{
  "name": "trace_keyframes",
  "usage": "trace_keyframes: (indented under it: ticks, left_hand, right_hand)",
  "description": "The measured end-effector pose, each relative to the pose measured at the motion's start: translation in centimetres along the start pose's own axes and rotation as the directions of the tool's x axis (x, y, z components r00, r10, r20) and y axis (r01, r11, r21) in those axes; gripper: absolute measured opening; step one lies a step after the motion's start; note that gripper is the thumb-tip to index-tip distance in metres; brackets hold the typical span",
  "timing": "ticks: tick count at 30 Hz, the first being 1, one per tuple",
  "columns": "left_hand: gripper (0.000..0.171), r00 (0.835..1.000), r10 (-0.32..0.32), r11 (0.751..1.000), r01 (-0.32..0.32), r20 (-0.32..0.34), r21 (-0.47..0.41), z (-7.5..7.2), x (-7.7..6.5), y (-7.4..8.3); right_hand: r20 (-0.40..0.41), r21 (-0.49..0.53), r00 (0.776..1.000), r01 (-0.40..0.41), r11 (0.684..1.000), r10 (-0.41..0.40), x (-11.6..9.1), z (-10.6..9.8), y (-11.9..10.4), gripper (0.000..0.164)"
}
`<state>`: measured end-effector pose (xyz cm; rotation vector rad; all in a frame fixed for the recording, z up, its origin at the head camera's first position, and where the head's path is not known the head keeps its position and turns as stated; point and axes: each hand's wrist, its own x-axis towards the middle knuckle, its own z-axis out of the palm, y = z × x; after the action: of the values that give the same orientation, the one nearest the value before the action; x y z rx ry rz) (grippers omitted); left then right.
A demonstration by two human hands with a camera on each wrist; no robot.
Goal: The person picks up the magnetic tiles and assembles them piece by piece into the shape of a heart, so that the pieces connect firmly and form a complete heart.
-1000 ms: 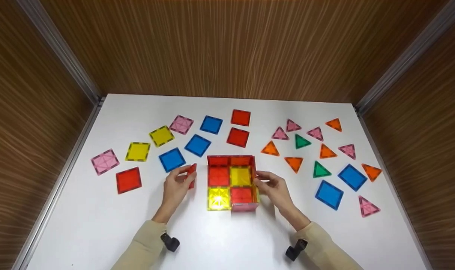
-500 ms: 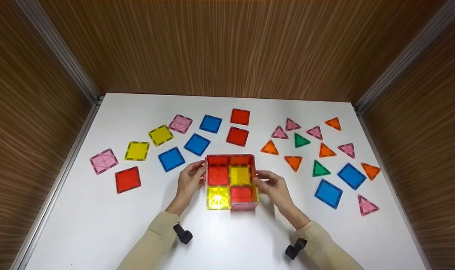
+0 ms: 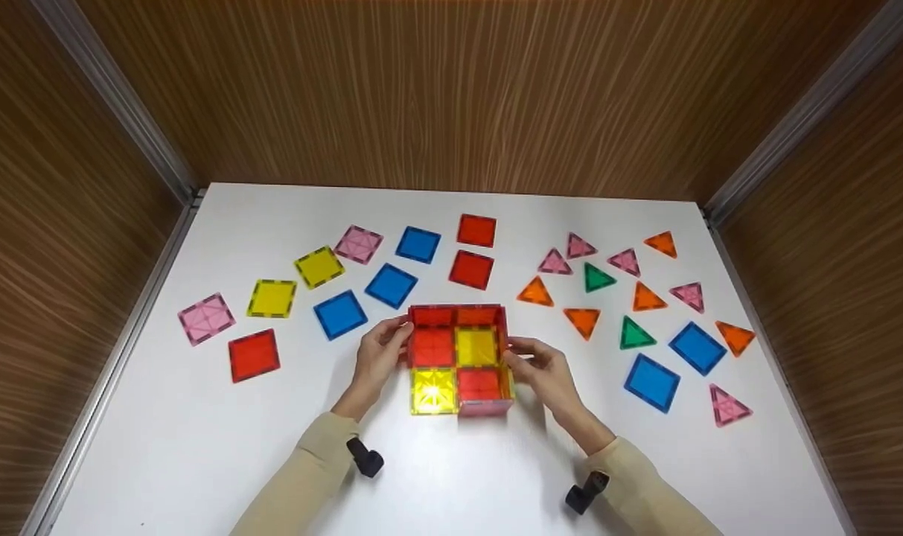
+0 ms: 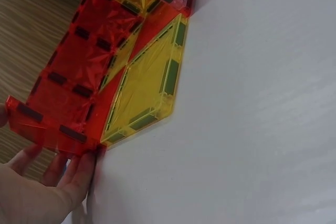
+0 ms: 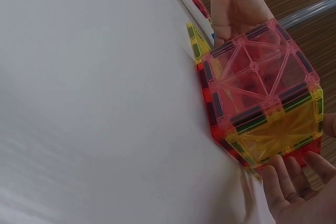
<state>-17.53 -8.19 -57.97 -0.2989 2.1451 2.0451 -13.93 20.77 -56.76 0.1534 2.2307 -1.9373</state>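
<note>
Sleeves: two beige cuffs (image 3: 321,439) reach in over the white counter (image 3: 451,484), each with a black wrist camera (image 3: 365,457).
Open corner: the near-left yellow base tile (image 3: 424,402) lies flat, with no wall on its front or left edge.
Front wall: one pink square (image 5: 254,66) stands before the near-right red base tile (image 3: 481,384).
Right hand (image 3: 544,370): fingers extended against the outside of the right wall, apparently steadying it; the thumb's exact contact is unclear.
Left hand (image 3: 377,361): pinches a red square tile (image 4: 47,129) between thumb and fingers.
Red square tile: roughly upright at the left edge of the far-left base square, beside the back wall (image 3: 457,316) – full seating cannot be confirmed.
Step in hand: judged to be fixing this left wall piece.
Loose squares: blue, yellow, pink and red ones (image 3: 254,356) lie flat beyond and to either side.
Next move: appears to call for squaring that tile, releasing it gently – then taking another square for the open corner.
Triangles: pink, green and orange ones (image 3: 583,322) lie to the right, untouched.
Backdrop: wood-grain panel (image 3: 436,97).
</note>
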Motion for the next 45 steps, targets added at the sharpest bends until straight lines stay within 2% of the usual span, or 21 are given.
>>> trace_keyframes:
  ticks: [4,8,11,16,20,23,27,31,33,35,45]
  left_hand:
    - [0.045,1.0,0.014,0.999,-0.014,-0.005,0.032,-0.4,-0.2,0.1]
    - [0.045,0.999,0.051,0.997,-0.051,-0.002,0.065,-1.7,-0.6,0.2]
    - [0.045,0.994,0.105,0.992,-0.106,0.011,0.074,-3.4,-0.9,0.2]
    - [0.047,0.982,0.185,0.966,-0.189,0.043,0.174,-7.3,-1.6,0.6]
    - [0.051,0.972,0.222,0.917,-0.237,0.082,0.322,-11.1,-1.9,0.8]
    - [0.054,0.968,0.234,0.85,-0.249,0.092,0.464,-13.9,-2.0,0.7]
    - [0.055,0.968,0.236,0.755,-0.237,0.084,0.611,-17.2,-2.4,0.2]
    - [0.055,0.967,0.24,0.671,-0.23,0.086,0.705,-19.8,-2.7,-0.4]
    - [0.055,0.965,0.248,0.64,-0.227,0.082,0.735,-20.7,-2.7,-0.7]
    - [0.055,0.963,0.259,0.62,-0.226,0.075,0.751,-21.3,-2.5,-1.0]
    - [0.058,0.971,0.23,0.613,-0.189,0.056,0.767,-23.1,-1.9,-2.5]
  right_hand:
    - [-0.004,-0.011,1.0,0.004,1.0,-0.004,0.0,0.0,0.0,0.04]
    - [-0.011,-0.026,1.0,-0.005,1.0,0.004,0.1,0.0,-0.1,0.041]
    - [-0.016,-0.03,1.0,-0.014,0.999,0.014,0.1,0.1,-0.1,0.041]
    - [-0.02,-0.027,1.0,-0.019,0.999,0.019,0.2,0.0,-0.1,0.041]
    - [-0.027,-0.024,0.999,-0.023,0.999,0.023,0.2,0.1,0.0,0.041]
    - [-0.024,-0.024,0.999,-0.023,0.999,0.022,0.2,0.1,0.0,0.041]
    - [-0.016,-0.023,1.0,-0.023,0.999,0.022,0.2,0.1,0.2,0.039]
    - [-0.02,-0.018,1.0,-0.02,1.0,0.02,0.1,0.0,0.2,0.039]
    - [-0.023,-0.023,1.0,-0.021,1.0,0.021,0.1,0.0,0.2,0.04]
    - [-0.025,-0.019,1.0,-0.016,1.0,0.015,0.0,-0.1,0.2,0.04]
    - [-0.008,-0.004,1.0,-0.022,1.0,0.022,0.0,0.0,0.2,0.04]
